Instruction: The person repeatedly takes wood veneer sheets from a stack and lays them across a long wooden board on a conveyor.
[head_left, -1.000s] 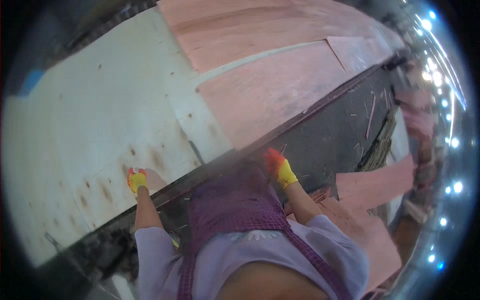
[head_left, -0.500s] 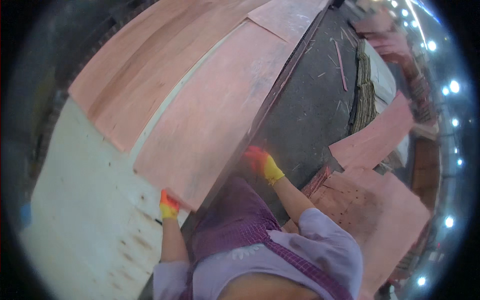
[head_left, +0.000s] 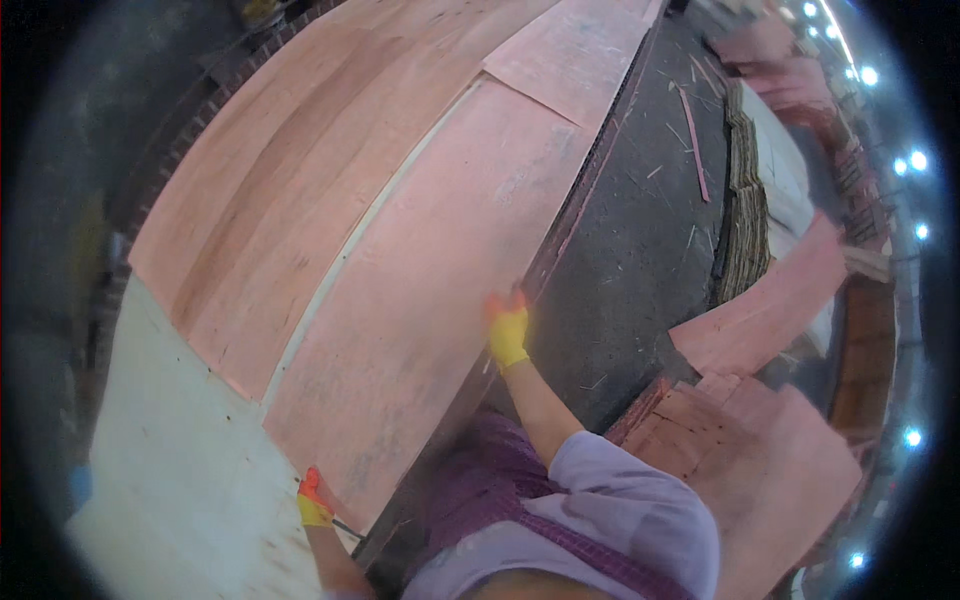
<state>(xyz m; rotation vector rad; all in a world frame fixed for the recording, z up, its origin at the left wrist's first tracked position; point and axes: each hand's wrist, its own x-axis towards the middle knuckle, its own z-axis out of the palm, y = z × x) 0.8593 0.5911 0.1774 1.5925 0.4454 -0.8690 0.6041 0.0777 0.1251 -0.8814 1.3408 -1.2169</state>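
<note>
- The narrow pink sheet (head_left: 420,260) is lying on the pale board (head_left: 190,450), its long axis running from the lower left toward the upper right.
- Its near short end is pointing toward the person; its far end is meeting another pink sheet (head_left: 575,55).
- The left gloved hand (head_left: 316,500) is resting at the near short edge; whether it is gripping, one cannot tell.
- The right gloved hand (head_left: 507,328) is reaching to the right long edge, fingers blurring, their grip unclear.
- A broad brownish-pink sheet (head_left: 300,170) is lying alongside, roughly parallel.
</note>
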